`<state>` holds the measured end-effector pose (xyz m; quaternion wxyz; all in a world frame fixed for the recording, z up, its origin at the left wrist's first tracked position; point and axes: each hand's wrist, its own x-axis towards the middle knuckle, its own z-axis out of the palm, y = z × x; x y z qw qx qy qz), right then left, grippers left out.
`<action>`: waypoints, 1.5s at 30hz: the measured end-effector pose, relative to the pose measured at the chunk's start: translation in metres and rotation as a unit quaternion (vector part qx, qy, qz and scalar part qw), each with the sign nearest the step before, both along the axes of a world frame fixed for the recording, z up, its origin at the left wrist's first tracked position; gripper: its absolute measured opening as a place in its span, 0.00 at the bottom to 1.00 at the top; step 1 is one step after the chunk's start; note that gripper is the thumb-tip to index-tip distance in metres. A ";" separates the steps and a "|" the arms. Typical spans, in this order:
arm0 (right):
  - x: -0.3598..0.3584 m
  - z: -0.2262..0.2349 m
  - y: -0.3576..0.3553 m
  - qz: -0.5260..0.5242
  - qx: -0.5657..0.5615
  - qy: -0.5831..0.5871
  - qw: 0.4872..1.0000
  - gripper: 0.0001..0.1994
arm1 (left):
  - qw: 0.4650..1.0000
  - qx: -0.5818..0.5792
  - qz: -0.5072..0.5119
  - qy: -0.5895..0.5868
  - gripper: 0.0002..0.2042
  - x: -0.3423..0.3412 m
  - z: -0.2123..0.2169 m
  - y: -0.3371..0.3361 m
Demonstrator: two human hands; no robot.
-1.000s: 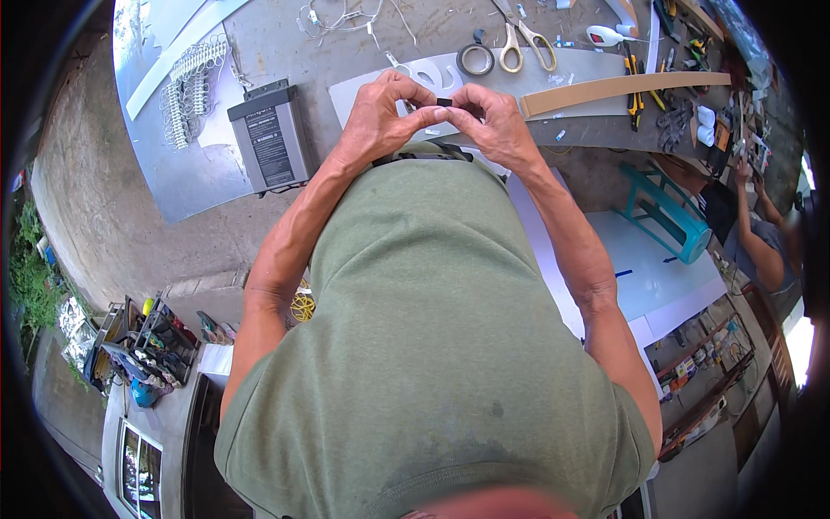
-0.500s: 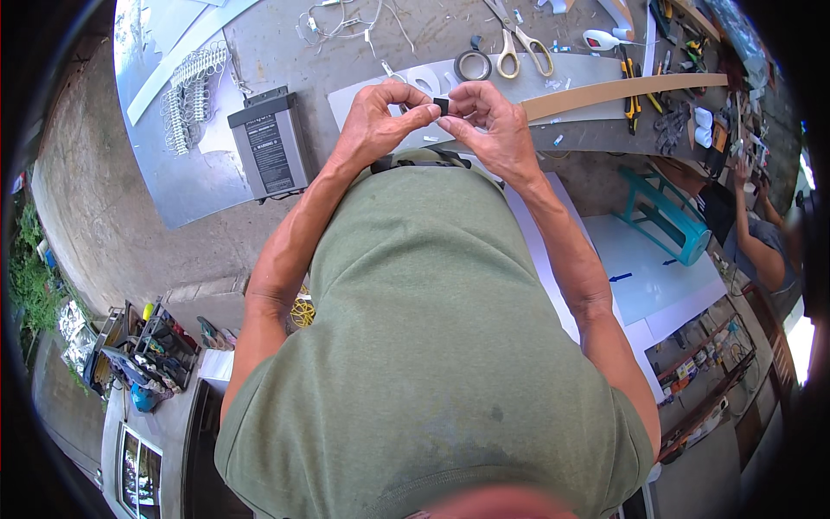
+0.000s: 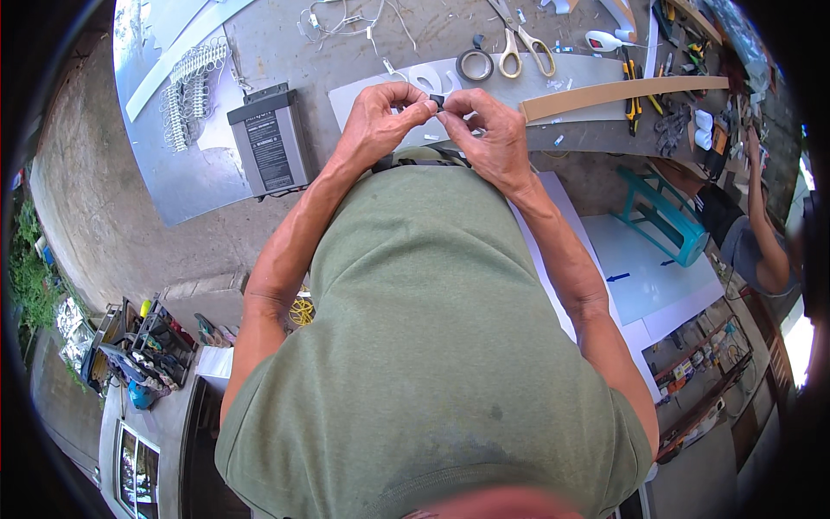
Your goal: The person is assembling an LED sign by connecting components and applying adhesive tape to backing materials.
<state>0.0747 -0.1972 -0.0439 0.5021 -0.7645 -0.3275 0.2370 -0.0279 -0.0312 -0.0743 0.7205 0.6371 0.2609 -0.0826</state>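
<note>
Above the near edge of the table, both my hands are raised close together around a short piece of black tape (image 3: pixel 437 100). My left hand (image 3: pixel 380 121) pinches the piece between thumb and forefinger. The fingers of my right hand (image 3: pixel 494 138) are curled, with thumb and forefinger closed at its right end. Just beyond the hands lie white curved cut-outs (image 3: pixel 424 76) on a pale sheet (image 3: pixel 344 97). A roll of black tape (image 3: pixel 490 66) and scissors with cream handles (image 3: pixel 511 43) rest farther back.
A grey power supply box (image 3: pixel 270 147) and strings of white light modules (image 3: pixel 183 99) lie left. Rightward are a tan strip (image 3: pixel 622 93), a yellow-black cutter (image 3: pixel 632 104) and a white-handled tool (image 3: pixel 603 41). A teal stool (image 3: pixel 683 233) lies tipped over near another person (image 3: pixel 756 251).
My right hand has turned and its fingers have curled in tighter. The black piece has tilted and shows less of its face. At right, the other person's arm has moved.
</note>
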 end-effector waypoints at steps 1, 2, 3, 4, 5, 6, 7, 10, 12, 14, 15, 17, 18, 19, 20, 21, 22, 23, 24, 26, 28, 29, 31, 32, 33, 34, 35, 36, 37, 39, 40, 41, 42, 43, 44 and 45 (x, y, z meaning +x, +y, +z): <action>0.001 0.000 0.000 0.000 -0.001 0.000 1.000 0.08 | 1.000 -0.004 0.004 0.000 0.13 0.000 0.001 0.000; 0.003 -0.001 0.000 0.012 0.003 -0.015 1.000 0.07 | 1.000 -0.004 0.005 0.000 0.13 0.000 0.000 0.000; 0.004 -0.001 0.000 0.023 0.007 -0.030 0.999 0.05 | 1.000 -0.022 0.009 -0.007 0.13 0.000 -0.001 0.001; 0.005 -0.001 0.000 0.023 0.007 -0.030 0.999 0.05 | 0.999 -0.040 0.014 -0.014 0.14 0.000 -0.002 0.001; 0.006 -0.001 0.000 0.017 0.003 -0.027 0.999 0.05 | 0.999 -0.040 0.014 -0.015 0.14 -0.001 -0.001 0.002; 0.007 -0.001 0.000 0.012 -0.002 -0.024 1.000 0.04 | 0.999 -0.046 0.009 -0.009 0.15 -0.001 0.001 0.002; 0.008 -0.002 -0.001 0.013 -0.002 -0.024 1.000 0.04 | 0.999 -0.052 0.003 -0.004 0.17 -0.001 0.003 0.003; 0.008 -0.003 -0.004 0.012 -0.011 -0.035 0.999 0.05 | 0.999 0.033 -0.015 -0.008 0.19 -0.002 0.008 -0.001; 0.008 -0.002 -0.006 -0.003 -0.027 -0.010 1.000 0.07 | 0.999 0.048 -0.021 0.000 0.18 -0.001 0.010 0.000; 0.007 -0.001 -0.007 -0.005 -0.031 -0.001 1.000 0.07 | 0.998 0.062 -0.027 0.007 0.17 0.000 0.008 0.001; 0.007 0.000 -0.007 -0.007 -0.035 0.008 0.999 0.07 | 0.996 0.078 -0.038 0.008 0.16 0.000 0.006 0.002; 0.008 -0.001 -0.007 -0.007 -0.033 0.012 0.999 0.07 | 0.994 0.094 -0.050 0.010 0.15 0.001 0.003 0.002; 0.008 -0.001 -0.007 -0.008 -0.032 0.016 0.999 0.07 | 0.994 0.096 -0.054 0.008 0.14 0.001 0.003 0.002; 0.008 -0.002 -0.008 -0.008 -0.032 0.015 0.999 0.07 | 0.994 0.098 -0.057 0.005 0.14 0.002 0.002 0.001; 0.008 -0.003 -0.008 -0.011 -0.031 0.018 0.999 0.07 | 0.994 0.098 -0.057 0.005 0.14 0.002 0.001 0.001; 0.007 -0.004 -0.008 -0.013 -0.030 0.021 0.999 0.07 | 0.993 0.106 -0.055 -0.001 0.14 0.001 0.001 0.000; 0.007 -0.004 -0.008 -0.013 -0.030 0.021 0.999 0.07 | 0.992 0.115 -0.053 -0.007 0.14 0.001 0.000 0.000; 0.007 -0.004 -0.009 -0.010 -0.032 0.014 0.999 0.07 | 0.992 0.115 -0.053 -0.007 0.14 0.001 0.001 -0.001; 0.007 -0.005 -0.009 -0.008 -0.034 0.006 0.999 0.07 | 0.990 0.134 -0.053 -0.007 0.14 0.002 0.003 -0.001; 0.008 -0.006 -0.009 0.002 -0.035 -0.005 0.999 0.07 | 0.987 0.153 -0.053 -0.006 0.13 0.002 0.006 -0.001; 0.008 -0.006 -0.009 0.013 -0.038 -0.014 0.999 0.07 | 0.986 0.162 -0.047 -0.005 0.12 0.001 0.008 -0.002; 0.009 -0.005 -0.009 0.022 -0.041 -0.022 0.999 0.07 | 0.986 0.161 -0.046 -0.004 0.12 0.000 0.008 -0.002; 0.010 -0.004 -0.008 0.031 -0.045 -0.030 0.998 0.07 | 0.972 0.226 -0.054 -0.041 0.10 0.000 0.007 -0.003; 0.010 -0.004 -0.007 0.034 -0.046 -0.025 0.998 0.07 | 0.972 0.226 -0.054 -0.041 0.10 0.000 0.007 -0.004; 0.011 -0.005 -0.007 0.037 -0.046 -0.020 0.998 0.06 | 0.968 0.238 -0.058 -0.045 0.09 0.000 0.009 -0.005; 0.012 -0.005 -0.007 0.037 -0.047 -0.020 0.998 0.06 | 0.965 0.250 -0.063 -0.049 0.09 0.001 0.010 -0.005; 0.013 -0.005 -0.008 0.051 -0.058 -0.024 0.997 0.06 | 0.965 0.249 -0.062 -0.049 0.09 0.001 0.010 -0.006; 0.014 -0.006 -0.009 0.065 -0.068 -0.029 0.995 0.06 | 0.962 0.259 -0.070 -0.055 0.08 0.001 0.009 -0.006; 0.014 -0.007 -0.009 0.065 -0.069 -0.029 0.995 0.06 | 0.958 0.269 -0.077 -0.060 0.08 0.001 0.009 -0.007; 0.012 -0.010 -0.009 0.078 -0.069 -0.055 0.993 0.05 | 0.958 0.268 -0.075 -0.063 0.08 0.002 0.008 -0.007; 0.011 -0.010 -0.008 0.078 -0.069 -0.055 0.993 0.05 | 0.958 0.268 -0.073 -0.065 0.07 0.002 0.007 -0.007; 0.010 -0.010 -0.007 0.080 -0.070 -0.084 0.991 0.04 | 0.958 0.268 -0.073 -0.065 0.07 0.002 0.006 -0.007; 0.009 -0.010 -0.007 0.082 -0.071 -0.113 0.988 0.04 | 0.955 0.277 -0.079 -0.066 0.07 0.003 0.005 -0.007; 0.008 -0.010 -0.007 0.081 -0.071 -0.113 0.988 0.04 | 0.952 0.286 -0.084 -0.066 0.08 0.003 0.005 -0.007; 0.007 -0.011 -0.007 0.086 -0.078 -0.126 0.985 0.04 | 0.952 0.286 -0.084 -0.066 0.08 0.003 0.005 -0.007; 0.006 -0.012 -0.007 0.090 -0.084 -0.139 0.983 0.05 | 0.950 0.293 -0.090 -0.061 0.07 0.003 0.005 -0.007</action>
